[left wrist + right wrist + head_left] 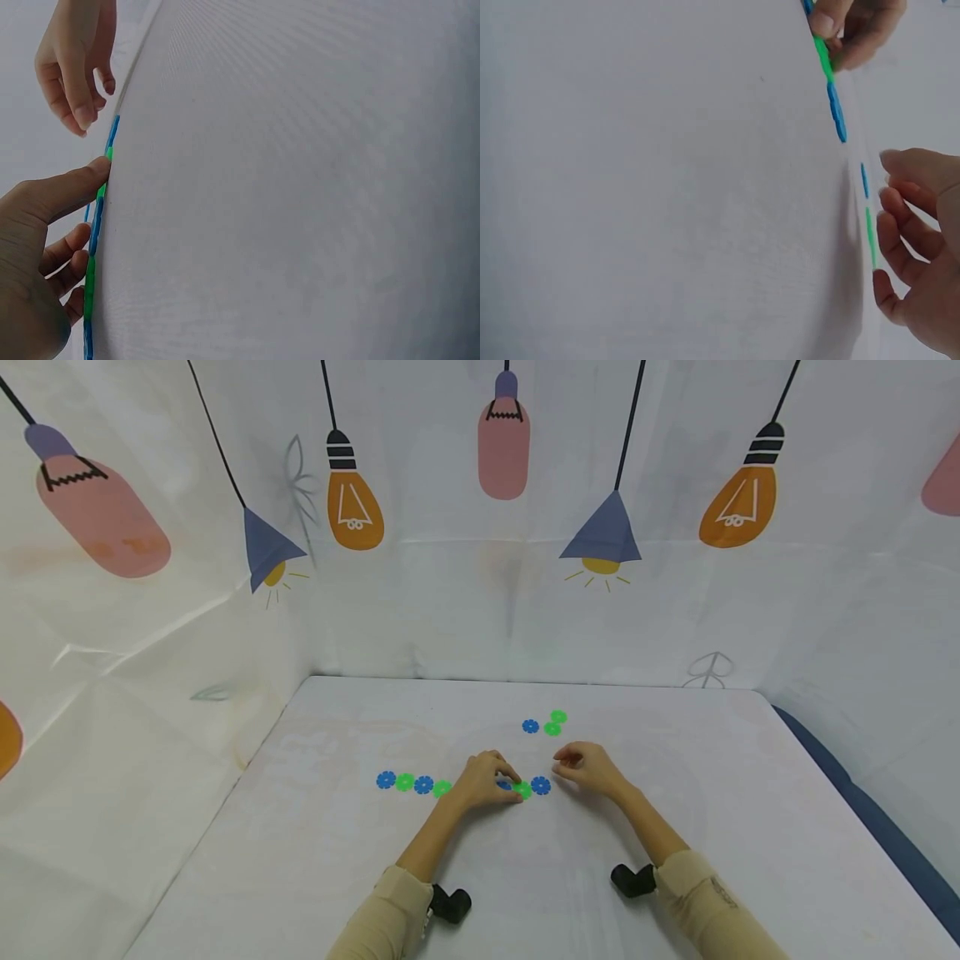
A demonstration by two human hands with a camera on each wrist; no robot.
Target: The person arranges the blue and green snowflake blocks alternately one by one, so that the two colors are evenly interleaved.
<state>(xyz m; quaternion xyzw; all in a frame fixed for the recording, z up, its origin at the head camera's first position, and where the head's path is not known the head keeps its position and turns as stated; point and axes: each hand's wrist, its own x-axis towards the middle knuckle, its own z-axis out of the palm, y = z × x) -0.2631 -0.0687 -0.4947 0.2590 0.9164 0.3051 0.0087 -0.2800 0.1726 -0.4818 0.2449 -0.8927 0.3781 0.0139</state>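
Observation:
A row of flat flower-shaped discs, blue and green in turn, lies on the white table (697, 827), from a blue disc (386, 779) at its left end to a blue disc (541, 786) at its right end. My left hand (513, 781) rests over the row and pinches a green disc (522, 790) near the right end. In the left wrist view its thumb (90, 176) touches that green disc (109, 154). My right hand (572, 762) hovers just right of the row, fingers loosely curled, holding nothing. In the right wrist view, the right hand (904, 225) is near loose discs (864, 180).
Three loose discs lie behind the hands: one blue (530, 726) and two green (556, 722). Sheets printed with lamps wall the table at the back and left. The table's right edge (862, 810) drops to a dark blue surface.

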